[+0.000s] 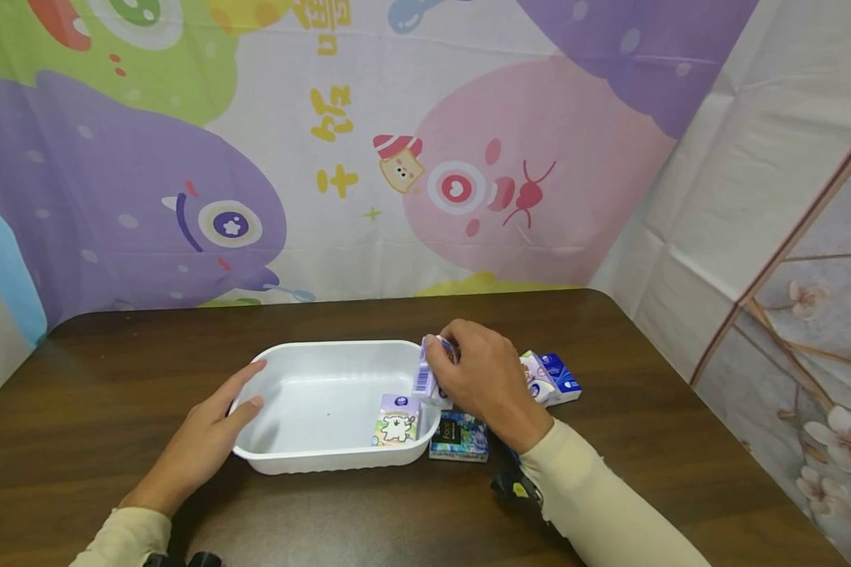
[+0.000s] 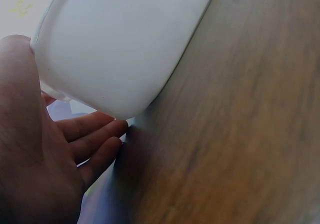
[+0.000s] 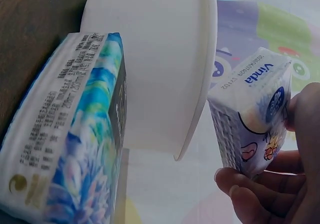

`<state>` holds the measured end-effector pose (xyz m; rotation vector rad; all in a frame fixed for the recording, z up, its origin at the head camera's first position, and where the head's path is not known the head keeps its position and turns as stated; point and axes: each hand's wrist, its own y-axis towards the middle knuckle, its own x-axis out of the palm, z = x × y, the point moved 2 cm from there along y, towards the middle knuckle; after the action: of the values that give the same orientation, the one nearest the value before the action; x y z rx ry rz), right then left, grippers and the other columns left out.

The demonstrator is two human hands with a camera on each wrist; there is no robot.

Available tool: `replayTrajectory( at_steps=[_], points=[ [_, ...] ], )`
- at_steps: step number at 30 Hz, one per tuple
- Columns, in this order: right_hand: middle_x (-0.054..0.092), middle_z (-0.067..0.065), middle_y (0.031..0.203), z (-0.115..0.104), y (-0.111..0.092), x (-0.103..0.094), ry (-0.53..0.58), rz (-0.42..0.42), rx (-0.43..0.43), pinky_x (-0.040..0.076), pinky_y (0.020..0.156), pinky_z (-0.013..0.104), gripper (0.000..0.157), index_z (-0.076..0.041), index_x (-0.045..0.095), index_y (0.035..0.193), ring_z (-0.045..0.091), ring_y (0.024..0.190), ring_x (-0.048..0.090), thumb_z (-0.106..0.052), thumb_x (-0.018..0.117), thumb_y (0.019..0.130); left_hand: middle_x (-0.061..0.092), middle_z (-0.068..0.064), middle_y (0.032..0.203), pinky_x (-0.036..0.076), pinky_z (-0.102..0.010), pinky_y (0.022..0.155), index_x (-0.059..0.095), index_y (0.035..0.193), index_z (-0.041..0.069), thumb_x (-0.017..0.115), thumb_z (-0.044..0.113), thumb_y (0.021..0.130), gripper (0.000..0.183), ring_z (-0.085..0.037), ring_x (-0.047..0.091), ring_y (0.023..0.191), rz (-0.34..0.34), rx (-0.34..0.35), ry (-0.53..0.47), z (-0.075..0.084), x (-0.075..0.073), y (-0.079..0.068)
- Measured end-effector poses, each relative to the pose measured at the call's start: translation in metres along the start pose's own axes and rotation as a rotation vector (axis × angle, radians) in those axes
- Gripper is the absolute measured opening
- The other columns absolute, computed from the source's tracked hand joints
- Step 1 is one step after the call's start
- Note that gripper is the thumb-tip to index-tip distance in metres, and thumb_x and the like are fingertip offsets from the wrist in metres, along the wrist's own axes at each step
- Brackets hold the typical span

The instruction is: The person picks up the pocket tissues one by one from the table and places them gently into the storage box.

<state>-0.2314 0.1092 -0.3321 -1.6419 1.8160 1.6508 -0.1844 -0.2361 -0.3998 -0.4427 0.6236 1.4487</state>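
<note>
My right hand [image 1: 488, 376] pinches a small purple-and-white tissue pack [image 3: 250, 109] marked Vinda, held tilted at the right rim of a white plastic basin [image 1: 305, 459]. My left hand [image 1: 202, 441] holds the basin's left end, thumb over the rim and other fingers along the outside wall [image 2: 115, 44]. Inside the basin, toward its right end, another tissue pack [image 1: 397, 421] with a white cartoon dog leans against the wall. Just outside that end, below my right hand, a blue floral tissue pack [image 1: 461, 437] lies on the table.
Beyond my right hand, a light cartoon tissue pack [image 1: 536, 376] and a dark blue pack [image 1: 562, 378] lie side by side, partly hidden. The brown wooden table [image 1: 652, 441] ends at a printed curtain [image 1: 369, 260] behind and a pale wall covering [image 1: 695, 205] on the right.
</note>
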Motion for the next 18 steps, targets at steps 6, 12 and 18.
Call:
replayTrajectory(
  at_steps=[6, 12, 18],
  points=[
    [0.060, -0.008, 0.076, -0.0015, -0.0006, 0.0010, 0.021, -0.006, -0.007, 0.048, 0.058, 0.025, 0.025, -0.017, 0.066, 0.086, 0.009, 0.065, 0.053, -0.038, 0.059, 0.097, 0.029, -0.022, 0.159, 0.027, -0.071, 0.105, 0.031, 0.159, 0.023, 0.047, 0.039, 0.106, 0.058, -0.049, 0.026, 0.143, -0.003, -0.002, -0.001, 0.0007, -0.0003, 0.0000],
    [0.059, -0.008, 0.076, -0.0032, -0.0018, 0.0028, 0.044, -0.010, -0.021, 0.047, 0.058, 0.026, 0.025, -0.017, 0.066, 0.086, 0.009, 0.066, 0.052, -0.038, 0.059, 0.097, 0.028, -0.023, 0.160, 0.027, -0.071, 0.106, 0.031, 0.159, 0.022, 0.047, 0.039, 0.106, 0.058, -0.049, 0.026, 0.144, -0.007, -0.004, -0.002, 0.0013, -0.0003, 0.0000],
    [0.058, -0.009, 0.076, -0.0053, -0.0044, 0.0061, 0.049, -0.036, -0.027, 0.046, 0.057, 0.025, 0.024, -0.017, 0.066, 0.088, 0.009, 0.066, 0.052, -0.039, 0.060, 0.097, 0.029, -0.023, 0.159, 0.028, -0.069, 0.105, 0.031, 0.159, 0.022, 0.048, 0.038, 0.106, 0.057, -0.048, 0.027, 0.143, -0.003, 0.004, -0.008, 0.0005, 0.0000, 0.0003]
  ],
)
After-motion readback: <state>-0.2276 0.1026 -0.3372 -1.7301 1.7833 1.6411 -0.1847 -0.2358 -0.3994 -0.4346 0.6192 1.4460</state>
